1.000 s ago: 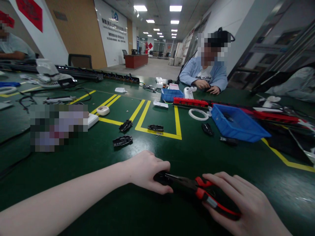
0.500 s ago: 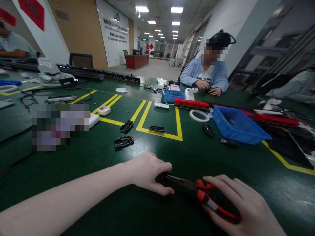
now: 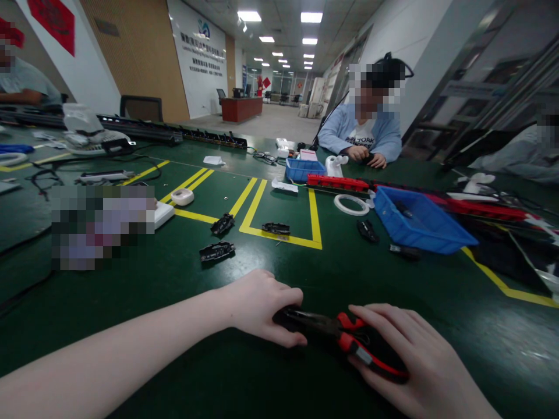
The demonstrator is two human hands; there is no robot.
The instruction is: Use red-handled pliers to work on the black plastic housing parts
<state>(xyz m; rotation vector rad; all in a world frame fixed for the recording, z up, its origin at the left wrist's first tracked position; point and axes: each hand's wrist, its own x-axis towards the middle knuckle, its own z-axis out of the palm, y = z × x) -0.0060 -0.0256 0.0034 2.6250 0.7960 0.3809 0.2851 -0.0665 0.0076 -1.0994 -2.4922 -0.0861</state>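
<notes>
Low in the middle of the view, my left hand (image 3: 266,308) is closed around a small black plastic part (image 3: 283,317), mostly hidden by the fingers. My right hand (image 3: 414,349) grips red-and-black long-nose pliers (image 3: 349,340) by the handles, which are spread apart. The pliers' jaws point left and reach the black part at my left fingertips; whether they clamp it I cannot make out. Beyond my left hand lie similar black parts, one (image 3: 217,251) nearest, another (image 3: 222,224) behind it, and a third (image 3: 276,228) by the yellow tape.
A blue bin (image 3: 423,224) stands at the right, with a black part (image 3: 367,230) and another dark piece (image 3: 404,252) beside it. A white ring (image 3: 351,204) lies near a red strip (image 3: 338,183). Across the green table (image 3: 174,302) sits a person (image 3: 362,131) in light blue.
The pliers and my right hand have shifted slightly left, toward my left hand. My left hand keeps its hold on the black part. The whole view has moved a little.
</notes>
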